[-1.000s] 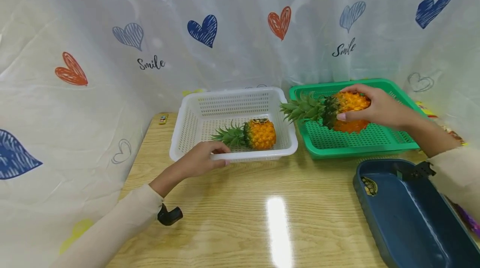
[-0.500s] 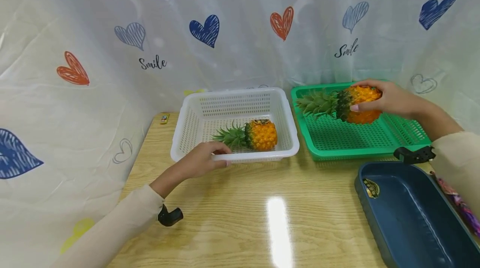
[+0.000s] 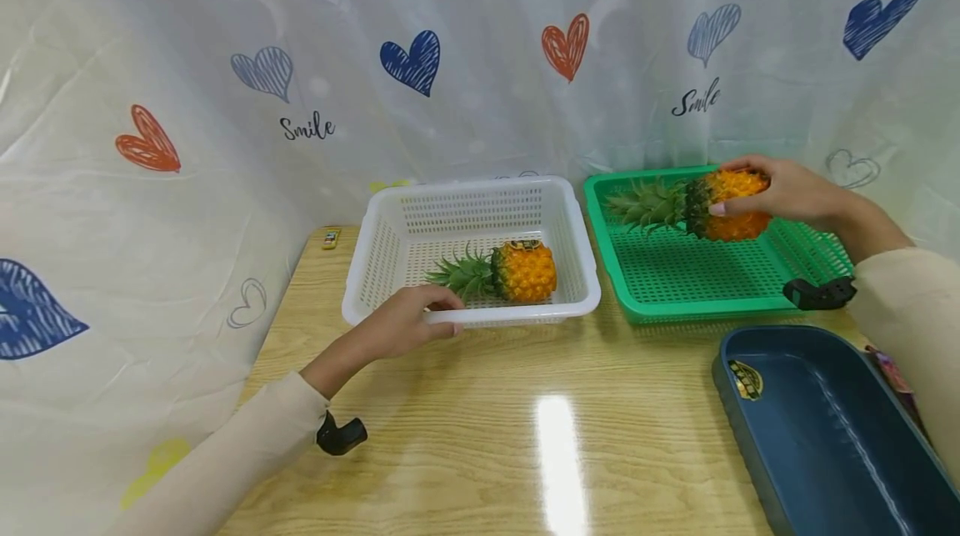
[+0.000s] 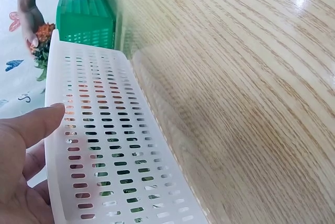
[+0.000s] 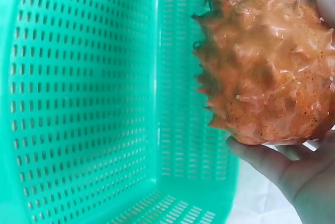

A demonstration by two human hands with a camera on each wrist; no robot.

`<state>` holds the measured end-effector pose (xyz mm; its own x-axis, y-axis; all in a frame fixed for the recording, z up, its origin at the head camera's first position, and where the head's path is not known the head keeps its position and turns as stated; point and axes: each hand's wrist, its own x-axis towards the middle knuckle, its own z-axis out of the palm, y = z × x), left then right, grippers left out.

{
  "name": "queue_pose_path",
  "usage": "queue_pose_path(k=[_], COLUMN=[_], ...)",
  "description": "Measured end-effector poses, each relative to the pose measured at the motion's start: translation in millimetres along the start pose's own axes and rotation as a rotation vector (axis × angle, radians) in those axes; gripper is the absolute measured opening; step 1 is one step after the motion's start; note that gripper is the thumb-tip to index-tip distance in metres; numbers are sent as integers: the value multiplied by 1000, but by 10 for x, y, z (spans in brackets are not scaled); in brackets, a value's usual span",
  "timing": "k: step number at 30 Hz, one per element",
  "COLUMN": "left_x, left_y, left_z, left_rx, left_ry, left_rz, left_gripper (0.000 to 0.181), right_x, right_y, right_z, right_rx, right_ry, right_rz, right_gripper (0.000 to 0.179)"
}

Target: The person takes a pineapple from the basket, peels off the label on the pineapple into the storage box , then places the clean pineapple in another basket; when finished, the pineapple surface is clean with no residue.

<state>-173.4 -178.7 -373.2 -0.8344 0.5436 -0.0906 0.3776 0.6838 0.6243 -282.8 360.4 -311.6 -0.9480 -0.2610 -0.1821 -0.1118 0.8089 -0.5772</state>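
My right hand [image 3: 798, 190] grips an orange pineapple [image 3: 733, 223] by its body over the green basket [image 3: 705, 303], its leafy crown pointing left. In the right wrist view the spiky fruit [image 5: 267, 67] fills the upper right, with fingers around its side and the basket's slotted wall [image 5: 84, 88] beyond. On the near rim of the white basket [image 3: 517, 314], my left hand [image 3: 405, 323] holds on, thumb outside and fingers inside. Inside that basket a second pineapple [image 3: 527, 273] lies on its side, crown to the left. The left wrist view shows the thumb [image 4: 44, 122] pressed against the slotted wall.
A dark blue tray [image 3: 795, 419] with a gold sticker [image 3: 746, 380] stands at the front right of the wooden table [image 3: 420, 436]. Behind the baskets hangs a white sheet [image 3: 480, 119] printed with hearts. A small yellow item [image 3: 330, 238] lies at the back left.
The pineapple in my right hand has moved right and slightly back, from the gap by the white basket to over the green one. My left hand has stayed on the rim.
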Motion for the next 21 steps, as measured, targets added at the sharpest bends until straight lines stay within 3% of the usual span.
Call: queue_pose_path(k=[9,21], left_x=[6,3], left_y=[-3,-22], left_z=[7,14], left_rx=[3,14], left_ry=[7,5], left_rz=[0,-9], left_gripper=[16,18], right_x=[101,214], right_y=[128,122], right_z=[77,168], right_rx=[4,11], right_ry=[-10,-37], right_rz=[3,-3], right_gripper=[74,80])
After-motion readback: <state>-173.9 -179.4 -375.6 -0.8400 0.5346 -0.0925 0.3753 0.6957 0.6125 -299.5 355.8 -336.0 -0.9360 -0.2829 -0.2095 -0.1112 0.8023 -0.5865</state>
